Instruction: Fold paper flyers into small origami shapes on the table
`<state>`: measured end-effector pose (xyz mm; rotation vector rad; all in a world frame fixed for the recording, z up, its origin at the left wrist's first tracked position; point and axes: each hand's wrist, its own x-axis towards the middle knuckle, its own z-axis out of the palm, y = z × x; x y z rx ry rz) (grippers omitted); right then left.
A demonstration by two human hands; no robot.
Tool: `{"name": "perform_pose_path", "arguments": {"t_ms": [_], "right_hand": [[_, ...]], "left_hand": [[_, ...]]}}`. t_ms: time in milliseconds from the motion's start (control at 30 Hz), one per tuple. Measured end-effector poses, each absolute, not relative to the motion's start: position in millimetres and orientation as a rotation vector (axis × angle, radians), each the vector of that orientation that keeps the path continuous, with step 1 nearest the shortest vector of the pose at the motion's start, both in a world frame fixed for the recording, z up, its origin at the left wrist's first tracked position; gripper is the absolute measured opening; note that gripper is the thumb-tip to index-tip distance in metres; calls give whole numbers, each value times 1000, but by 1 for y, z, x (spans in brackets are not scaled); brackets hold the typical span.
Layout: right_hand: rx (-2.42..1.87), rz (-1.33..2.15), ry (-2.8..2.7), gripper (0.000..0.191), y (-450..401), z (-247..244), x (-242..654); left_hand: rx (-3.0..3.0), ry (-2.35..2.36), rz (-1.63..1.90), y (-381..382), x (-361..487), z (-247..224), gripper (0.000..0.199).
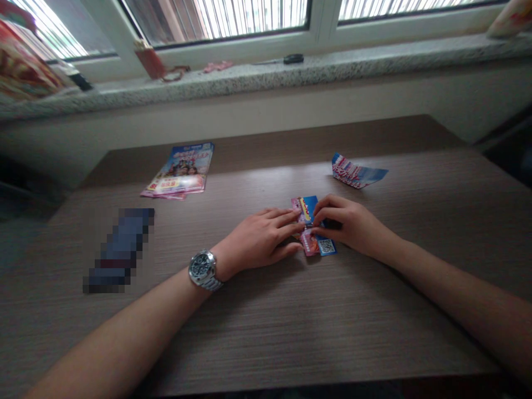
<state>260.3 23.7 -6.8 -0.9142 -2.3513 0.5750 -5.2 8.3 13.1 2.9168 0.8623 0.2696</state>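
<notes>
A small piece of printed paper [308, 209], pink and blue with a QR code near its lower corner, lies folded on the table in front of me. My left hand [266, 235], with a metal watch [202, 269] on the wrist, rests flat with fingers stretched over the paper's left edge. From the other side, my right hand [347, 224] has thumb and fingers pinched at the paper's middle, where a crease shows. Its fingertips partly cover the right edge. Behind the right hand stands a bent scrap of blue and pink printed paper [353, 173].
A stack of colourful leaflets [183, 169] lies at the back left of the brown table [249, 332]. Nearer on the left is a pixelated dark flat item [122, 249]. A granite windowsill [241, 77] behind holds a red box [149, 61] and a black-handled tool [293, 59].
</notes>
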Motion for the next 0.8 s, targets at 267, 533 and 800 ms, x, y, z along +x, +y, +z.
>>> {"name": "perform_pose_path", "arguments": {"t_ms": [267, 533, 800], "right_hand": [[-847, 681, -2399, 10, 17, -4, 265], [-733, 734, -2480, 14, 14, -2, 268], [-715, 801, -2489, 20, 14, 1, 271]], "left_hand": [[2932, 863, 281, 9, -5, 13, 47], [2919, 851, 311, 9, -6, 11, 45], [2920, 852, 299, 9, -6, 12, 45]]}}
